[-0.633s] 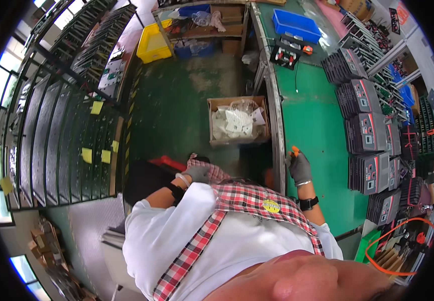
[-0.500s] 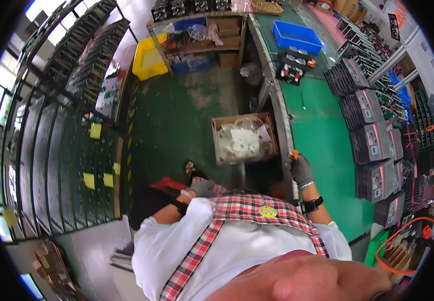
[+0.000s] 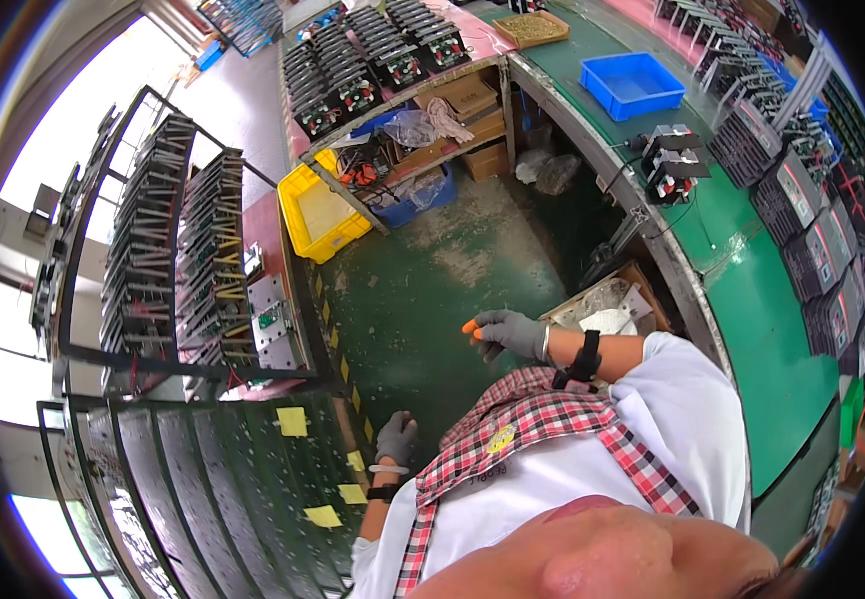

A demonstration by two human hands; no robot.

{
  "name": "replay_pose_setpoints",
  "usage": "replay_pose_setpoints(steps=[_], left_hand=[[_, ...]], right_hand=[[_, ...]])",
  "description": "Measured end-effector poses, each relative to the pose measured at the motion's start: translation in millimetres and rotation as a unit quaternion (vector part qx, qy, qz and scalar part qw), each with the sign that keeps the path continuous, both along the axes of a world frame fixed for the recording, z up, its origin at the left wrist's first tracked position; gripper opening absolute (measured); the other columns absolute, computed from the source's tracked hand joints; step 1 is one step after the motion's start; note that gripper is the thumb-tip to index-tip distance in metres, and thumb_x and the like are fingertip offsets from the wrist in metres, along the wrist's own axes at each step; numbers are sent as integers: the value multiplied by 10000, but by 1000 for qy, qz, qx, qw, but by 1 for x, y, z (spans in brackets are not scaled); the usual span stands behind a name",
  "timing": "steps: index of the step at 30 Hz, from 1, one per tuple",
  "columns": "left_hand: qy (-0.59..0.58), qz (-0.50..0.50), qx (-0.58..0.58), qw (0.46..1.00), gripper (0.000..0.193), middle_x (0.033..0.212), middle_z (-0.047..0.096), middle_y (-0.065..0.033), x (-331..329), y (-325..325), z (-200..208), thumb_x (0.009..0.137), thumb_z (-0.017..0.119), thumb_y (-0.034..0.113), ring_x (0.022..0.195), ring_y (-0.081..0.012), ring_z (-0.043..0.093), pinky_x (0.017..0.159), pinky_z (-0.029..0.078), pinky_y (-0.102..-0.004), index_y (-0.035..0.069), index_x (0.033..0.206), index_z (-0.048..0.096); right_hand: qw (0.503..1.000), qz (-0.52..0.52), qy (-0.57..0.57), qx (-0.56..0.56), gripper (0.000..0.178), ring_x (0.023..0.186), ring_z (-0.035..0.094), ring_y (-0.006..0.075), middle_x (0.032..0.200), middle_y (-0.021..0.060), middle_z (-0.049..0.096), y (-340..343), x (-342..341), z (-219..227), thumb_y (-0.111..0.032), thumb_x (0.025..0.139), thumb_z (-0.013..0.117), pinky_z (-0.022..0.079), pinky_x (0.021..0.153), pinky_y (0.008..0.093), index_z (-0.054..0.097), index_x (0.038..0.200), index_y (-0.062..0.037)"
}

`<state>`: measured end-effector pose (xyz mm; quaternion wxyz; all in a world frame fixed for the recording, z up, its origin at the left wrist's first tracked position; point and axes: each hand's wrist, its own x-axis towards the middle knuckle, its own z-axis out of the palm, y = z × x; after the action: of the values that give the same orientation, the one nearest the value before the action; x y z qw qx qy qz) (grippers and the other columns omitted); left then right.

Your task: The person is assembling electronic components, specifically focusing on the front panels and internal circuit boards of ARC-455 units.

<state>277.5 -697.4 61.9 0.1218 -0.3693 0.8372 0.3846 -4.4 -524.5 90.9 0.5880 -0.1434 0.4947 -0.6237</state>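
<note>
My right hand [image 3: 510, 332], in a grey glove with orange at two fingertips, reaches across in front of my checked apron [image 3: 522, 419]. Its fingers are loosely bent and apart; I see nothing held in them. Lower and to the left, my left hand [image 3: 396, 439], also gloved in grey, hangs open beside the apron, over the floor near the rack of dark panels [image 3: 213, 479]. A cardboard box [image 3: 637, 299] with white and clear wrapping lies just beyond my right forearm, which partly hides it.
The green workbench [image 3: 762, 329] on the right carries a blue tray [image 3: 632, 85], a small black device [image 3: 674, 165] and stacked dark panels [image 3: 792, 200]. A yellow crate [image 3: 322, 215] stands on the floor ahead. A rack of frames [image 3: 153, 260] stands at left.
My view and body have turned left, away from the bench. My right hand has left the bench edge and swung in front of me. My left hand now hangs by the left rack.
</note>
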Motion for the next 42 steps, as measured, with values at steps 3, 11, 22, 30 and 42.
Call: replay_pose_setpoints(steps=[3, 11, 22, 30, 42], left_hand=[[48, 67, 60, 995, 362, 953, 591, -118, -50, -21, -16, 780, 532, 317, 828, -253, 588, 732, 454, -342, 88, 1059, 516], [33, -215, 93, 972, 381, 985, 579, -123, -192, -86, -8, 787, 498, 355, 909, -290, 555, 790, 429, -339, 90, 1061, 519], [130, -231, 108, 958, 341, 983, 584, -124, -438, -161, 25, 792, 510, 278, 911, -274, 560, 777, 430, -326, 67, 1059, 505], [192, -429, 141, 872, 342, 936, 584, -140, -639, -206, 30, 785, 499, 283, 881, -308, 556, 744, 430, -351, 61, 1045, 505], [161, -645, 339, 666, 346, 961, 589, -107, -891, -95, 123, 802, 520, 214, 907, -172, 547, 792, 407, -268, -12, 1063, 499]], right_hand=[[995, -45, -17, 90, 302, 682, 573, 170, 868, 89, 571, -27, -23, -22, -113, 792, 498, 511, 600, 298, 508, 1076, -7], [993, -85, -22, 81, 285, 664, 571, 168, 831, 77, 569, -106, -119, -11, -107, 795, 494, 512, 593, 299, 517, 1066, -24], [976, -218, -2, 15, 272, 653, 572, 141, 819, 50, 568, -146, -332, 12, -120, 810, 501, 511, 623, 299, 511, 1065, -26], [908, -405, 107, 30, 253, 632, 555, 122, 801, 60, 566, -111, -462, 47, -125, 796, 532, 504, 582, 271, 531, 1020, -8], [669, -650, 234, 275, 294, 671, 542, 129, 833, 46, 550, 100, -601, 150, -146, 777, 544, 505, 592, 286, 524, 1048, -33]])
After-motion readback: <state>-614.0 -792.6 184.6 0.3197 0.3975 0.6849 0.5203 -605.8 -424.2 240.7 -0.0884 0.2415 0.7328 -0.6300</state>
